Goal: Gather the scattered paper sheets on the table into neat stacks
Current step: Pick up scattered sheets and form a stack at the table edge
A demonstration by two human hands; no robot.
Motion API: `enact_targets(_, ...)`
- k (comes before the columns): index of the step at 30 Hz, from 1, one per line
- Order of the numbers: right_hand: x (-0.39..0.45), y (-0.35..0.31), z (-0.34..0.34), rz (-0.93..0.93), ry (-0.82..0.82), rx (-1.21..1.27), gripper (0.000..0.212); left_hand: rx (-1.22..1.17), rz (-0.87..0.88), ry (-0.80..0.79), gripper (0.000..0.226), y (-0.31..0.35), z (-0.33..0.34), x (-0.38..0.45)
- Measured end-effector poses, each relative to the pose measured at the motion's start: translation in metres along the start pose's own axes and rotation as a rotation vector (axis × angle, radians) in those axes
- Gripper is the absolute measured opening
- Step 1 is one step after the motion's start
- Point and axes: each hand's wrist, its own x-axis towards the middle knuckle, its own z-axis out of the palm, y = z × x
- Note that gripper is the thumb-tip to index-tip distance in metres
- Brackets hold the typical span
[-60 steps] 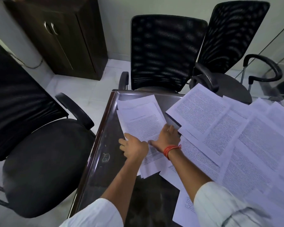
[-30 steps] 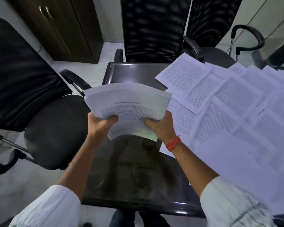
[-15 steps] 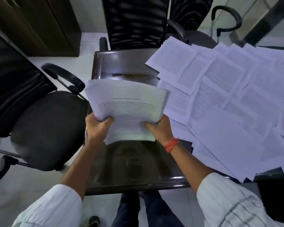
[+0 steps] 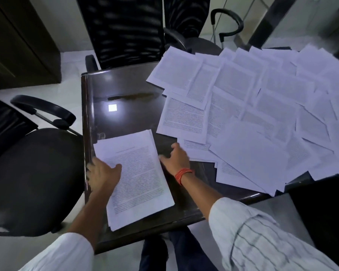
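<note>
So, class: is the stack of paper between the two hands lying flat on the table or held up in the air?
Lying flat. The stack rests on the table, the left hand on its edge.

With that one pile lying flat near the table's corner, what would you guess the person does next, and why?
Probably the right hand reaches for the nearest loose white printed sheet and slides it toward the stack of white printed paper. That stack lies flat on the dark glossy table with the left hand resting on its edge, while many sheets lie scattered to the right.
</note>
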Motion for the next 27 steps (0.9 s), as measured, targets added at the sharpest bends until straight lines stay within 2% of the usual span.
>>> enact_targets(2, 0.022, 0.002, -0.024, 0.048, 0.136, -0.043, 0.071, -0.059, 0.130, 0.054, 0.080, 0.027, 0.004, 0.002)
enact_targets(5, 0.062, 0.008, -0.062, 0.214, 0.237, -0.105, 0.088, -0.135, 0.303, -0.006, 0.070, 0.076, 0.021, 0.005)
enact_targets(8, 0.101, 0.022, -0.087, 0.320, 0.234, -0.099, 0.096, 0.044, 0.354, 0.073, 0.073, 0.120, 0.046, 0.005)
enact_targets(11, 0.130, 0.039, -0.094, 0.330, 0.161, -0.096, 0.104, 0.213, 0.309, 0.111, 0.090, 0.150, 0.070, 0.003)
enact_targets(13, 0.133, 0.048, -0.090, 0.295, 0.146, -0.179, 0.103, 0.244, 0.202, 0.064, 0.098, 0.147, 0.072, 0.004)
enact_targets(16, 0.124, 0.058, -0.083, 0.217, 0.167, -0.296, 0.098, 0.185, 0.058, 0.068, 0.095, 0.120, 0.067, 0.000)
enact_targets(20, 0.084, 0.058, -0.056, -0.149, 0.247, -0.248, 0.088, 0.139, 0.008, 0.185, 0.090, 0.082, 0.043, 0.001)
enact_targets(22, 0.059, 0.053, -0.034, -0.279, 0.152, -0.175, 0.080, 0.056, -0.031, 0.223, 0.084, 0.070, 0.030, 0.004)
enact_targets(27, 0.021, 0.029, 0.007, -0.427, -0.061, -0.180, 0.070, -0.071, -0.068, 0.243, 0.075, 0.045, 0.017, 0.024)
